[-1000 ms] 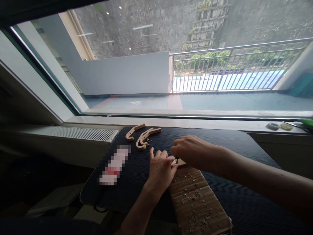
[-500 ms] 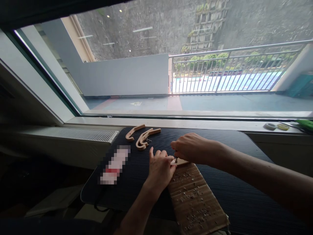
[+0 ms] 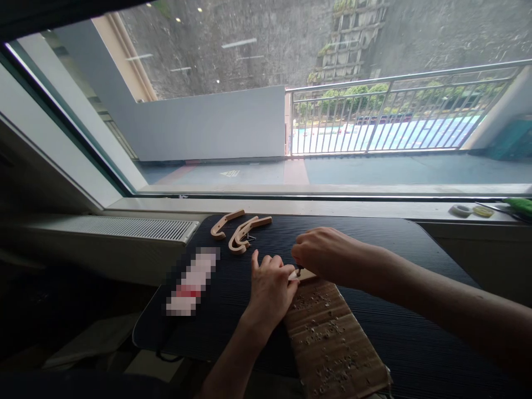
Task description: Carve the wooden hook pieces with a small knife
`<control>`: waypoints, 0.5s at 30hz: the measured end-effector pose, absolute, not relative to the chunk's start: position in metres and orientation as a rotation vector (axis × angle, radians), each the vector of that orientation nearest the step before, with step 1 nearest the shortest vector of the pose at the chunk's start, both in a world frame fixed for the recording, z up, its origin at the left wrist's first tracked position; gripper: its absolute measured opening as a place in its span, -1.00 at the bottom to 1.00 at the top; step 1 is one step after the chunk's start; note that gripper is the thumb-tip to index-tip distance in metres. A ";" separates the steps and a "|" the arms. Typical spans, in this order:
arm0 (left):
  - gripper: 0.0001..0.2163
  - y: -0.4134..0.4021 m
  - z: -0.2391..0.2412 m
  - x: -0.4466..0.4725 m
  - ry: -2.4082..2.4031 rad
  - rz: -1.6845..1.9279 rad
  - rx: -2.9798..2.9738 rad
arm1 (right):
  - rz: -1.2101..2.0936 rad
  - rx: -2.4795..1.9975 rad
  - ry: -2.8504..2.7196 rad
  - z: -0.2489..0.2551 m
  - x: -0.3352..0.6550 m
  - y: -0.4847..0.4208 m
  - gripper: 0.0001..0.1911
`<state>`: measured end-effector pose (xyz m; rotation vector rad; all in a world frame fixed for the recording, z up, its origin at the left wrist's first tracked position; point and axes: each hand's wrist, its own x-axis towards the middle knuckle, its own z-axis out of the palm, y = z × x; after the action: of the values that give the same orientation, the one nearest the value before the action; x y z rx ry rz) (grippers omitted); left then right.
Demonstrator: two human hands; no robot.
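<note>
My left hand (image 3: 271,287) rests on the far end of a cardboard sheet (image 3: 332,338), its fingers curled and pressed on a small pale wooden piece (image 3: 304,274). My right hand (image 3: 322,252) is closed just above that piece, pinching a small dark tool whose tip touches the wood. Wood shavings lie scattered over the cardboard. Most of the wooden piece is hidden under my two hands.
Three curved wooden hooks (image 3: 241,233) lie at the far left of the black table (image 3: 415,332), with a small metal screw beside them. A blurred white and red object (image 3: 192,281) lies left of my hands. Tape rolls (image 3: 461,210) sit on the windowsill at right.
My hands have stayed on the wooden piece with only slight shifts. The view has tilted a little.
</note>
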<state>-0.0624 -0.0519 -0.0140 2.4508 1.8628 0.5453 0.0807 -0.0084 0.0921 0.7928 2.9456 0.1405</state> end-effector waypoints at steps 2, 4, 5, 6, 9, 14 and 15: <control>-0.93 -0.052 -0.014 -0.062 1.871 0.532 2.451 | 0.142 0.827 2.911 0.093 0.079 -0.009 -0.88; -0.93 -0.052 -0.014 -0.062 1.868 0.528 2.455 | 0.142 0.864 2.875 0.095 0.078 -0.010 -0.87; -0.93 -0.052 -0.014 -0.062 1.867 0.529 2.457 | 0.146 0.878 2.859 0.095 0.076 -0.010 -0.86; -0.92 -0.052 -0.014 -0.062 1.866 0.531 2.458 | 0.149 0.889 2.845 0.096 0.075 -0.011 -0.86; -0.92 -0.052 -0.013 -0.062 1.867 0.534 2.462 | 0.176 0.928 2.811 0.097 0.072 -0.011 -0.84; -0.90 -0.053 -0.013 -0.063 1.853 0.525 2.479 | 0.110 1.057 2.749 0.109 0.072 -0.013 -0.85; -0.90 -0.052 -0.013 -0.063 1.849 0.528 2.483 | 0.094 1.048 2.760 0.112 0.074 -0.014 -0.87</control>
<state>-0.0631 -0.0525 -0.0130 2.4825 1.8485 0.5277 0.0738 -0.0140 0.1121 1.0483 2.7598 0.0937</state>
